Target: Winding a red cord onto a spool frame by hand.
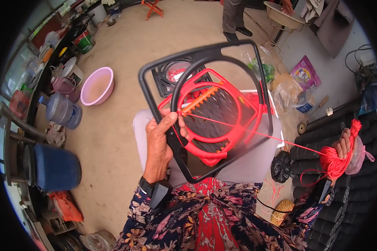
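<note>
My left hand grips the left side of a black rounded frame with a round ring inside it, thumb on top. The ring is bare black along its upper arc, and red cord is wound round its lower part. Out to the right, my right hand is closed on a loose bundle of red cord. One strand runs taut from the bundle across the frame to my left fingers. Behind the black frame, a similar red frame shows, with dark jagged pieces and an orange toothed edge inside it.
A pink basin, a water jug and a blue barrel stand to the left. Coiled black cable lies beyond my knees. Ahead, a person's legs stand near a raised washbasin. A black bag lies right.
</note>
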Demonstrator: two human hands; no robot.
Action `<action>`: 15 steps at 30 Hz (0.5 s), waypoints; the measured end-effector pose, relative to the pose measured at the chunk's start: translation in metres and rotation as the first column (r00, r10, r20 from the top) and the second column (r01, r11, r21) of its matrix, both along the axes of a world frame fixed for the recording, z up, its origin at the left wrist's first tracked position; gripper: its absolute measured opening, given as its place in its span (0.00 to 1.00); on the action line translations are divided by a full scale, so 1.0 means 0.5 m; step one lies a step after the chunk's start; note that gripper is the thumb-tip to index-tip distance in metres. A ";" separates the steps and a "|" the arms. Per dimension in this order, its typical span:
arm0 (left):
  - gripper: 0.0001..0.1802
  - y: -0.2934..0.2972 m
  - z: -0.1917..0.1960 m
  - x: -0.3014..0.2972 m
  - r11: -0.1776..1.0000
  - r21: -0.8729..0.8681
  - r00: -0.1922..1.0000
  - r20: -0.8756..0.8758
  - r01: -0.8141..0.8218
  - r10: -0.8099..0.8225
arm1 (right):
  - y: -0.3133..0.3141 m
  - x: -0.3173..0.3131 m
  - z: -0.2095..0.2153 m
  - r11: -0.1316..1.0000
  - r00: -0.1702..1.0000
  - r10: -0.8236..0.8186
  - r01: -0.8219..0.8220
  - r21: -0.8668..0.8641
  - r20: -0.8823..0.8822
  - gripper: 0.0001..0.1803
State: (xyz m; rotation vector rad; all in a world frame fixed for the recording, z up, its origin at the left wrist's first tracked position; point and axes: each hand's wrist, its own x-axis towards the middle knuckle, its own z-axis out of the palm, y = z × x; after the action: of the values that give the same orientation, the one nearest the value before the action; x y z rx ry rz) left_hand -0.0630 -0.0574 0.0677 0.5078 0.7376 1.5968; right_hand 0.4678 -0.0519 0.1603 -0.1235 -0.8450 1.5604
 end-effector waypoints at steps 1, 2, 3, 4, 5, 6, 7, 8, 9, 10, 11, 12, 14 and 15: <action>0.09 -0.008 0.026 -0.007 0.996 0.038 0.994 -0.073 -0.078 0.081 | 0.011 -0.003 0.004 0.999 0.999 0.031 -0.031 0.017 -0.036 0.16; 0.08 -0.016 0.053 -0.017 0.992 0.084 0.987 -0.124 -0.091 0.101 | 0.020 -0.003 0.009 0.998 0.993 0.061 -0.057 0.039 -0.102 0.16; 0.08 -0.025 0.078 -0.024 0.987 0.106 0.977 -0.167 -0.118 0.134 | 0.036 -0.010 0.001 0.993 0.988 0.083 -0.071 0.091 -0.132 0.16; 0.08 -0.034 0.099 -0.029 0.981 0.134 0.966 -0.199 -0.142 0.168 | 0.042 -0.014 -0.002 0.990 0.988 0.105 -0.093 0.105 -0.116 0.16; 0.09 -0.045 0.119 -0.031 0.972 0.162 0.951 -0.235 -0.168 0.203 | 0.046 -0.020 -0.006 0.995 0.989 0.082 -0.075 0.064 -0.123 0.17; 0.13 -0.050 0.135 -0.028 0.959 0.209 0.914 -0.318 -0.190 0.250 | 0.052 -0.024 -0.011 0.998 0.988 0.062 -0.057 0.038 -0.145 0.17; 0.16 -0.058 0.150 -0.027 0.954 0.224 0.892 -0.361 -0.199 0.271 | 0.058 -0.032 -0.017 0.996 0.984 0.083 -0.078 0.039 -0.157 0.17; 0.20 -0.063 0.162 -0.025 0.947 0.244 0.870 -0.396 -0.210 0.295 | 0.062 -0.037 -0.022 0.995 0.986 0.095 -0.090 0.041 -0.140 0.17; 0.20 -0.062 0.170 -0.019 0.946 0.246 0.864 -0.405 -0.212 0.299 | 0.066 -0.044 -0.027 0.995 0.979 0.101 -0.094 0.043 -0.177 0.17; 0.22 -0.062 0.174 -0.010 0.926 0.288 0.843 -0.408 -0.244 0.350 | 0.069 -0.050 -0.033 0.995 0.969 0.094 -0.088 0.038 -0.230 0.17; 0.25 -0.060 0.178 -0.004 0.904 0.329 0.822 -0.409 -0.273 0.397 | 0.070 -0.053 -0.038 0.995 0.965 0.098 -0.094 0.026 -0.242 0.15; 0.28 -0.058 0.181 -0.001 0.907 0.327 0.839 -0.383 -0.266 0.385 | 0.071 -0.057 -0.045 0.993 0.969 0.116 -0.110 0.038 -0.219 0.15; 0.23 -0.051 0.184 -0.008 0.922 0.331 0.892 -0.327 -0.200 0.311 | 0.067 -0.060 -0.059 0.994 0.959 0.105 -0.109 -0.001 -0.264 0.14; 0.23 -0.054 0.179 -0.003 0.923 0.331 0.896 -0.323 -0.195 0.305 | 0.063 -0.061 -0.069 0.995 0.944 0.076 -0.094 -0.040 -0.320 0.13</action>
State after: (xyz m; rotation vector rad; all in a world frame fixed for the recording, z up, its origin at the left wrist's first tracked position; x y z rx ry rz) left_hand -0.0644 -0.0844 0.1571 0.9834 0.8807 1.8939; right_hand 0.4374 -0.0205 0.1257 0.1255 -0.5584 1.6303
